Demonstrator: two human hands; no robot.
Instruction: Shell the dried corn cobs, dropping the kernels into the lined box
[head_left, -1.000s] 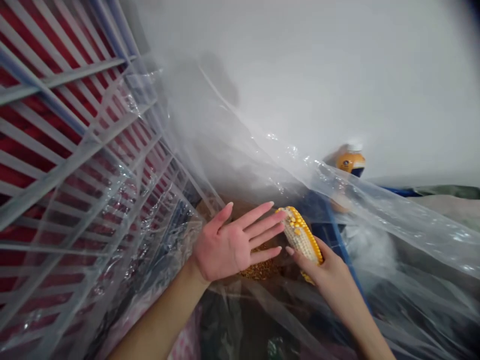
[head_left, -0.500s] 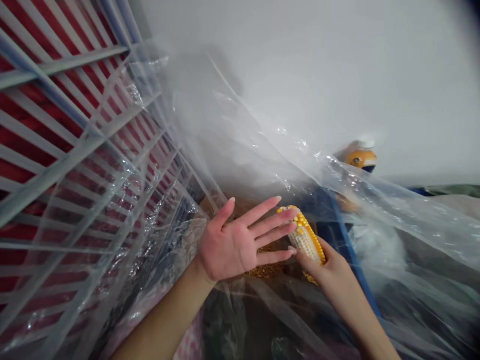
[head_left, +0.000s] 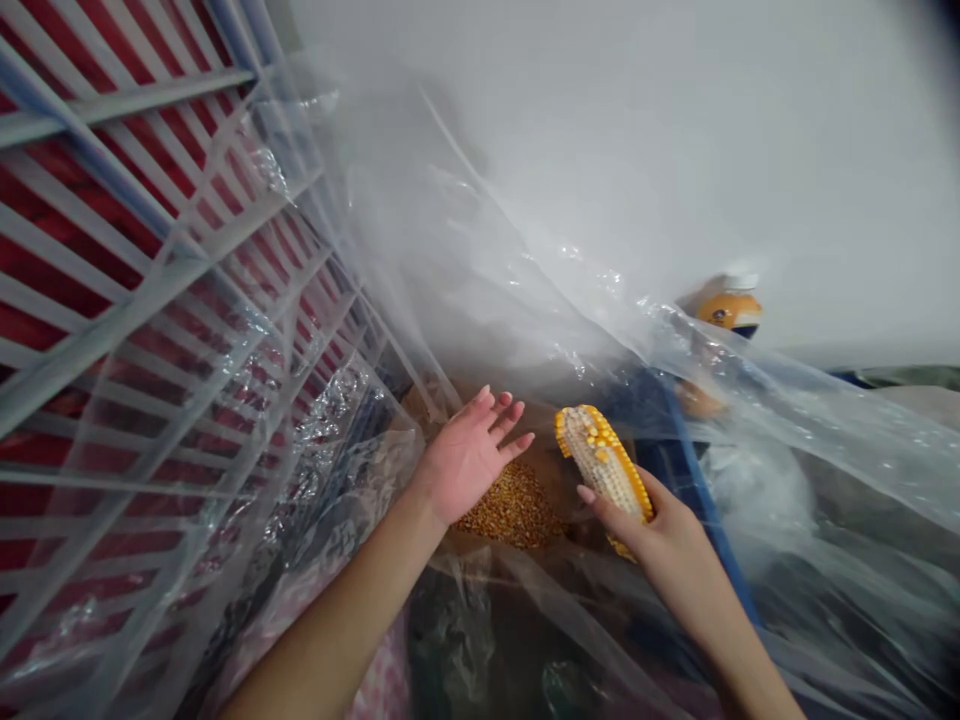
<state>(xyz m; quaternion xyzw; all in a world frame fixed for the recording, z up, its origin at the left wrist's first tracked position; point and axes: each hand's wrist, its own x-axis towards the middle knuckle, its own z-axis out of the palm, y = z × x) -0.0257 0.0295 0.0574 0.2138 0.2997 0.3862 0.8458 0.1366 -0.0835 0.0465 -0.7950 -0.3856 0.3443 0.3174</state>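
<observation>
Bare hands over grain: on my head-camera feed, the wearer's right hand [head_left: 675, 540] closes around a partly bare corn cob [head_left: 604, 470], fingers and thumb wrapped about its lower half, its tip angled up and away. Yellow kernels line one edge of the cob, while much of the rest shows pale, stripped rows. The left hand [head_left: 469, 455] holds nothing: it is wide open, palm toward me, fingers spread, near the cob but not touching it. A heap of loose corn kernels [head_left: 514, 507] lies between the two hands, just below them. Clear plastic sheeting [head_left: 517, 250] drapes across the scene, between a white-slatted metal grille [head_left: 127, 250] backed with red and a white wall [head_left: 675, 130]. A bottle with an orange label [head_left: 729, 310] stands beyond the plastic. From where I sit, the low, wrapped hold looks sound: it braces the cob firmly and leaves the kernelled edge exposed to the free hand.
</observation>
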